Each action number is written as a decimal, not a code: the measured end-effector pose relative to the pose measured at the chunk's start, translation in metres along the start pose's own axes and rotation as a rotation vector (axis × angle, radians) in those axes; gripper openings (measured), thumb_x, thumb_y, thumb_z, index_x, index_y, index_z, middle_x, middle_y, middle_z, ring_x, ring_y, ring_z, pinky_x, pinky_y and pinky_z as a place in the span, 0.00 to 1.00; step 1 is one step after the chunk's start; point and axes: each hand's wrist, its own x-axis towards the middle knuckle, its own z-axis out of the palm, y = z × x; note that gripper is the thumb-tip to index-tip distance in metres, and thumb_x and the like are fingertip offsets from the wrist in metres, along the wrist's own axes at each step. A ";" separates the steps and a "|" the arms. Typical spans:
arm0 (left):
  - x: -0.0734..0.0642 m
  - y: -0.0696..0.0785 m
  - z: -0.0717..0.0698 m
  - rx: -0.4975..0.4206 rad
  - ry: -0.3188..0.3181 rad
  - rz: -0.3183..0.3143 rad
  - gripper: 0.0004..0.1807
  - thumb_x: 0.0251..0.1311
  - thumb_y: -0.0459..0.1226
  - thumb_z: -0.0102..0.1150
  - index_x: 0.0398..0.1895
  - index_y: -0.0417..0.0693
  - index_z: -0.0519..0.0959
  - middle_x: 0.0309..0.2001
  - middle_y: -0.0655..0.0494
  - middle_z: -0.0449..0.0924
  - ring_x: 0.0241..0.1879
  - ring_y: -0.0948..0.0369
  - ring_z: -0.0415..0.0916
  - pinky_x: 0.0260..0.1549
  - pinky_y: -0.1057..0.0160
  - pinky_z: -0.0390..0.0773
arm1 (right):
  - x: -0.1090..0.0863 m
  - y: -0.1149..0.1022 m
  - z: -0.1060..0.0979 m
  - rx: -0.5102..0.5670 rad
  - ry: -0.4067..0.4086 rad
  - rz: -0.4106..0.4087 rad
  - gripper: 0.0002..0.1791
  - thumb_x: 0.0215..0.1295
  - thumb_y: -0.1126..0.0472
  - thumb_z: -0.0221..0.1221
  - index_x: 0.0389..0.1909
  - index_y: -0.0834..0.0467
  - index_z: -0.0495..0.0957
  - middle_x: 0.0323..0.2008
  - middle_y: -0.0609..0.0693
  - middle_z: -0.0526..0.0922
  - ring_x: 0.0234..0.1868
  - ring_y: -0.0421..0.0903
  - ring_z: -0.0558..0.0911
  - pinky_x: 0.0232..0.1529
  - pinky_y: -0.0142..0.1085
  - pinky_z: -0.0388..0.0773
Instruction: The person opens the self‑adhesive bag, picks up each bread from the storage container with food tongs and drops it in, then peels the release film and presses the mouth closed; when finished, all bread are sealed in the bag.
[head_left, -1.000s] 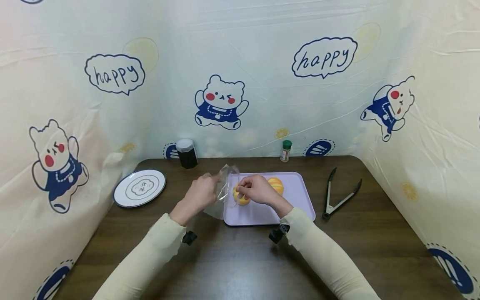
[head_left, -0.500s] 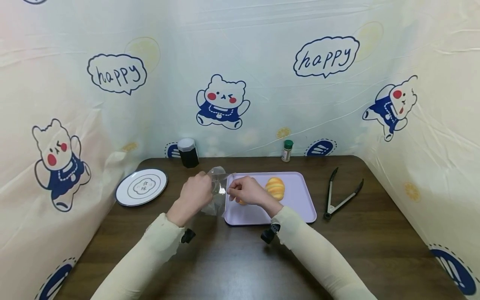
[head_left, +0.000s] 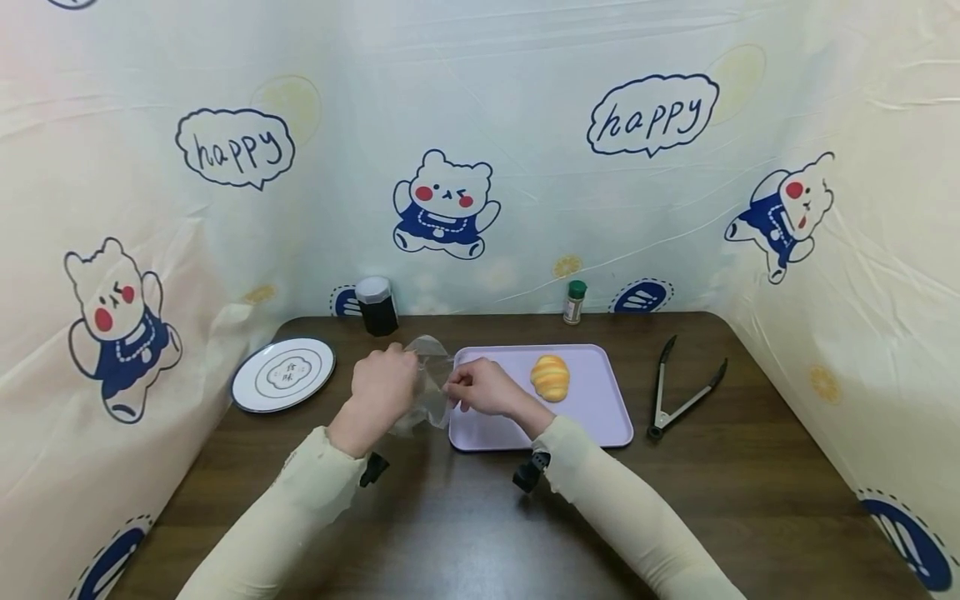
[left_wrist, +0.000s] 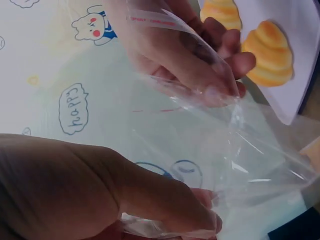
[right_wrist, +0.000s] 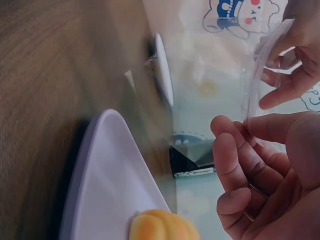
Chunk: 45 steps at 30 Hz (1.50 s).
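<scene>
A clear plastic bag hangs between my two hands, left of the lilac tray. My left hand pinches one side of its mouth between thumb and fingers. On the opposite side, my right hand pinches the bag's edge with thumb and index finger, the other fingers loosely curled. The mouth stands spread apart in the left wrist view, and only transparent film shows in it. On the tray, one striped yellow bread roll is in plain sight. A second bread roll shows in the left wrist view, hidden behind my right hand from the head.
A white plate with a dark rim lies at the left. Toward the back stand a dark jar with a pale lid and a green-capped spice bottle. Spread tongs lie right of the tray. A printed curtain surrounds the table.
Both hands have shifted left with the bag, the right hand farther, from above the left bread roll to the tray's left edge. The tray and other objects stay put.
</scene>
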 end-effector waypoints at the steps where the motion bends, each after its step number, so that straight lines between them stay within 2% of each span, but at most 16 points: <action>1: -0.001 0.000 -0.001 0.006 -0.001 -0.001 0.12 0.54 0.36 0.70 0.41 0.41 0.84 0.37 0.41 0.80 0.31 0.47 0.79 0.27 0.47 0.84 | 0.000 0.000 0.001 -0.002 0.000 -0.006 0.10 0.71 0.58 0.59 0.33 0.55 0.86 0.27 0.54 0.89 0.23 0.43 0.85 0.24 0.29 0.75; 7: -0.001 0.004 0.001 -0.008 0.003 0.003 0.10 0.56 0.35 0.68 0.40 0.39 0.84 0.37 0.40 0.80 0.31 0.46 0.80 0.28 0.47 0.84 | 0.001 0.002 0.007 0.014 -0.009 -0.029 0.10 0.70 0.60 0.59 0.32 0.58 0.85 0.24 0.51 0.88 0.20 0.38 0.82 0.25 0.30 0.79; 11: 0.003 0.004 0.011 -0.056 0.020 0.047 0.07 0.55 0.31 0.65 0.36 0.37 0.83 0.35 0.41 0.80 0.31 0.44 0.81 0.26 0.47 0.84 | -0.003 0.006 0.003 -0.030 -0.021 -0.021 0.10 0.70 0.58 0.59 0.33 0.58 0.86 0.25 0.48 0.88 0.21 0.39 0.83 0.26 0.30 0.78; 15: 0.008 0.004 0.024 -0.108 0.021 0.090 0.05 0.56 0.30 0.62 0.35 0.39 0.83 0.34 0.43 0.81 0.30 0.44 0.81 0.25 0.46 0.82 | -0.010 0.013 -0.006 -0.002 -0.028 0.022 0.11 0.71 0.59 0.59 0.33 0.59 0.85 0.26 0.48 0.89 0.23 0.40 0.84 0.28 0.30 0.80; 20: 0.015 0.008 0.040 -0.119 -0.014 0.129 0.10 0.56 0.30 0.62 0.42 0.43 0.83 0.37 0.43 0.82 0.31 0.45 0.81 0.26 0.47 0.82 | -0.020 0.021 -0.019 0.014 -0.029 0.089 0.10 0.71 0.59 0.59 0.32 0.58 0.85 0.26 0.47 0.88 0.25 0.39 0.84 0.29 0.33 0.83; 25: 0.022 0.014 0.053 -0.155 -0.051 0.120 0.15 0.61 0.36 0.63 0.51 0.46 0.81 0.43 0.42 0.83 0.35 0.48 0.81 0.30 0.48 0.84 | -0.027 0.028 -0.029 -0.018 -0.043 0.149 0.10 0.70 0.59 0.59 0.31 0.56 0.85 0.26 0.45 0.88 0.25 0.40 0.83 0.27 0.33 0.79; 29: 0.025 0.016 0.059 -0.180 -0.037 0.106 0.23 0.59 0.41 0.68 0.58 0.47 0.79 0.48 0.41 0.84 0.40 0.46 0.82 0.32 0.46 0.84 | -0.031 0.030 -0.032 -0.034 -0.056 0.166 0.11 0.70 0.58 0.59 0.28 0.55 0.84 0.26 0.46 0.88 0.24 0.40 0.83 0.26 0.33 0.77; 33: 0.027 0.017 0.060 -0.184 -0.020 0.080 0.30 0.57 0.44 0.71 0.63 0.48 0.76 0.49 0.42 0.84 0.39 0.47 0.82 0.31 0.47 0.83 | -0.034 0.031 -0.035 -0.044 -0.048 0.182 0.11 0.70 0.58 0.59 0.27 0.55 0.84 0.25 0.46 0.88 0.23 0.41 0.83 0.26 0.33 0.77; 35: 0.029 0.018 0.061 -0.180 0.003 0.067 0.28 0.58 0.44 0.69 0.61 0.48 0.77 0.46 0.44 0.84 0.37 0.48 0.82 0.28 0.48 0.83 | -0.035 0.032 -0.036 -0.048 -0.044 0.189 0.12 0.70 0.58 0.59 0.27 0.55 0.84 0.25 0.46 0.88 0.23 0.41 0.82 0.26 0.34 0.76; 39: 0.031 0.021 0.064 -0.149 0.056 0.071 0.15 0.60 0.42 0.66 0.47 0.47 0.84 0.39 0.46 0.84 0.33 0.49 0.82 0.25 0.49 0.82 | -0.035 0.031 -0.037 -0.054 -0.045 0.190 0.12 0.70 0.57 0.59 0.26 0.54 0.84 0.24 0.45 0.87 0.23 0.43 0.82 0.26 0.34 0.75; 42: 0.032 0.024 0.067 -0.132 0.055 0.097 0.09 0.60 0.40 0.66 0.41 0.46 0.85 0.37 0.46 0.83 0.33 0.49 0.81 0.26 0.49 0.82 | -0.035 0.030 -0.038 -0.057 -0.046 0.190 0.12 0.70 0.57 0.59 0.27 0.54 0.84 0.24 0.44 0.87 0.24 0.44 0.83 0.26 0.33 0.75; 45: 0.031 0.026 0.069 -0.142 0.035 0.119 0.09 0.60 0.35 0.64 0.42 0.46 0.87 0.39 0.45 0.82 0.35 0.49 0.80 0.28 0.49 0.83 | -0.036 0.028 -0.040 -0.048 -0.050 0.188 0.11 0.70 0.57 0.60 0.29 0.55 0.85 0.25 0.44 0.87 0.27 0.45 0.84 0.27 0.33 0.76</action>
